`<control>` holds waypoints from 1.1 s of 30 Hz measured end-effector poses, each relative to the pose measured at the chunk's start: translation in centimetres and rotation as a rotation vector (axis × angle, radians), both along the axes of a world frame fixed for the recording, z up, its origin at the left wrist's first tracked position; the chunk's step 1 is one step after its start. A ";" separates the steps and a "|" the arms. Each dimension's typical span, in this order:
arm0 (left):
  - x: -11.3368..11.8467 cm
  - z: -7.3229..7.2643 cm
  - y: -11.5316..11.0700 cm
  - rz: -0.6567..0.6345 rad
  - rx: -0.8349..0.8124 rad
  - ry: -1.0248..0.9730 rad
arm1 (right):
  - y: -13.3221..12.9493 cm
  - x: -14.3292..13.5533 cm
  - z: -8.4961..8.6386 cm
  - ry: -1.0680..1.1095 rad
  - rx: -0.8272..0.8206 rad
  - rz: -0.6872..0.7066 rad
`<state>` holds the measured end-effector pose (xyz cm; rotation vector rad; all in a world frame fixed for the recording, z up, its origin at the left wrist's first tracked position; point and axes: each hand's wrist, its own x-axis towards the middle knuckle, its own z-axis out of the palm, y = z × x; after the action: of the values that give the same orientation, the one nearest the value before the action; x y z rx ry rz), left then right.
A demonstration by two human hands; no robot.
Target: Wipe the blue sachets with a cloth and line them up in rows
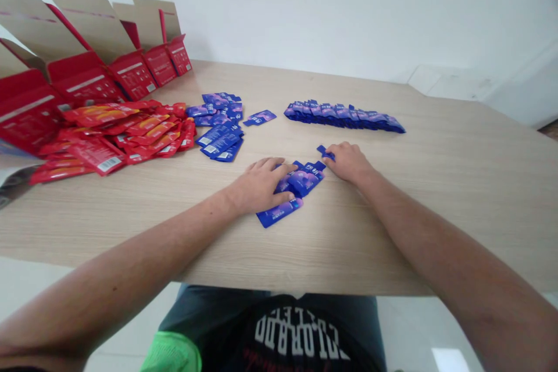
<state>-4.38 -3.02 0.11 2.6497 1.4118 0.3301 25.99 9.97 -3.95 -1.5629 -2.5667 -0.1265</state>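
My left hand (261,186) lies with fingers spread over a loose pile of blue-purple sachets (305,179) at the middle of the table. One more blue sachet (280,214) sticks out under its thumb. To the right, my right hand (349,163) is closed around a small blue sachet (325,152), mostly hidden by the fingers. Beyond both hands, a long overlapping row of blue sachets (344,116) rests on the table. A single blue sachet (260,118) sits left of that row, beside a scattered heap of the same kind (221,140).
Red sachets (131,133) form a big heap on the left. Behind them stand several red cardboard boxes (133,74) with raised flaps. The wooden table (436,186) meets a white wall at the back, and its front edge runs close to my body.
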 end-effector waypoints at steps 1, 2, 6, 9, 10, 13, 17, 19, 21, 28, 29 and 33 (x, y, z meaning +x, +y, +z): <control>-0.6 -0.1 -0.3 0.000 -0.015 0.006 | -1.1 1.3 -0.1 0.004 0.022 -0.058; -1.0 -0.3 -0.6 0.001 -0.021 0.018 | -2.2 2.5 -0.2 0.007 0.039 -0.108; -0.8 -1.5 -1.4 0.055 0.008 0.083 | -6.3 6.2 0.3 0.009 0.072 -0.219; 0.9 -2.2 -1.7 0.128 0.034 0.088 | -8.6 5.5 1.7 0.045 0.118 -0.217; 1.5 -2.3 -1.6 0.153 0.037 0.081 | -9.2 4.4 2.3 0.077 0.139 -0.171; 2.2 -1.9 -1.2 0.182 0.024 0.041 | -10.3 -0.2 3.4 0.154 0.124 0.093; -0.1 -0.4 -0.2 0.135 0.005 -0.001 | -10.2 -4.5 3.0 0.107 -0.009 0.213; -2.2 0.2 -0.1 0.073 -0.031 0.020 | -10.1 -4.4 2.5 0.083 -0.070 0.237; -4.0 0.4 -0.3 0.025 -0.087 0.066 | -10.3 -3.1 2.1 0.082 -0.092 0.250; -5.2 -0.2 -1.7 0.067 -0.050 0.136 | -11.7 1.0 2.2 0.094 -0.151 0.284; -5.0 -0.1 -1.5 0.055 -0.052 0.145 | -11.7 1.0 2.2 0.092 -0.161 0.283; -4.0 0.6 -0.4 0.011 -0.053 0.176 | -11.4 0.6 2.1 0.078 -0.171 0.266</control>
<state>-8.41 -3.42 0.74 2.6855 1.4616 0.0608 26.61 -1.39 -1.88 -1.2290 -2.7534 0.1811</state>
